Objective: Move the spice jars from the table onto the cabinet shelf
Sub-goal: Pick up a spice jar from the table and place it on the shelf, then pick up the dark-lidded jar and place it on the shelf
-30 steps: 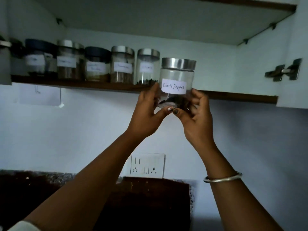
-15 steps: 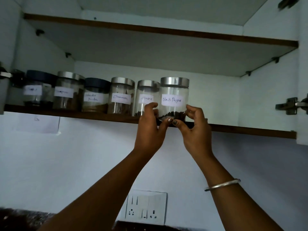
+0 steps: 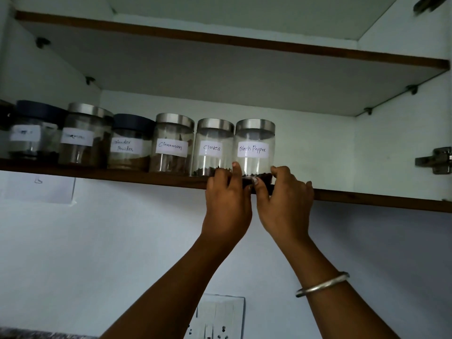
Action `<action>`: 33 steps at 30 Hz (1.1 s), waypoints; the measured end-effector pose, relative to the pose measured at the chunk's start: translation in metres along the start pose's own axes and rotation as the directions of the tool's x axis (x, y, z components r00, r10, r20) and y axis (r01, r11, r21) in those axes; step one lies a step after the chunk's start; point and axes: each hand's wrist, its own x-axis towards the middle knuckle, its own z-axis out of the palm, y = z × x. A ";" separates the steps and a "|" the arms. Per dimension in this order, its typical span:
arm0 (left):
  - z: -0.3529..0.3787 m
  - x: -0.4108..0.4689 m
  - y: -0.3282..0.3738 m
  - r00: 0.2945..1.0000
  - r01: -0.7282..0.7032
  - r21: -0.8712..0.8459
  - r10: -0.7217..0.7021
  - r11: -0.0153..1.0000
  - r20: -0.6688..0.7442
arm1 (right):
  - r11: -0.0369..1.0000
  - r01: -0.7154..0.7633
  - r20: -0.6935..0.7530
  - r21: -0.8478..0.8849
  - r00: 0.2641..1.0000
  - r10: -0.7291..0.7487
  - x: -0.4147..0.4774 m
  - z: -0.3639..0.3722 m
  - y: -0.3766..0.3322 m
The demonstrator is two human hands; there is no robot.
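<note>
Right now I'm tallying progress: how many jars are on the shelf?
6 in a row, left to right: dark-lidded jar, steel-lidded jar, coriander powder, Cinnamon, Cloves, Black Pepper. More may hide past the left edge.

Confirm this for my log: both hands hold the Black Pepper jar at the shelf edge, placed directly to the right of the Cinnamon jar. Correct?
Not quite. In the head view the Black Pepper jar, held low by the left hand and right hand at the shelf edge, stands directly right of the Cloves jar. The Cinnamon jar is one place further left.

Bare shelf (image 3: 367, 198) right of Black Pepper jar (image 3: 254, 148); jar row (image 3: 122, 143) crowding left.
</note>
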 end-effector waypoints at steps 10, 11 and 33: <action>-0.008 -0.004 -0.002 0.979 -0.034 0.055 0.022 0.998 0.201 | 0.997 -0.013 0.065 -0.081 0.998 0.018 -0.011 0.007 -0.008; -0.012 -0.007 -0.004 0.974 -0.022 0.029 0.015 0.999 0.224 | 0.997 -0.012 0.094 -0.082 0.995 0.020 -0.016 0.006 -0.011; -0.264 -0.210 -0.200 0.568 0.272 0.504 -0.559 0.820 0.604 | 0.914 0.284 0.810 0.289 0.436 -0.391 -0.273 0.113 -0.217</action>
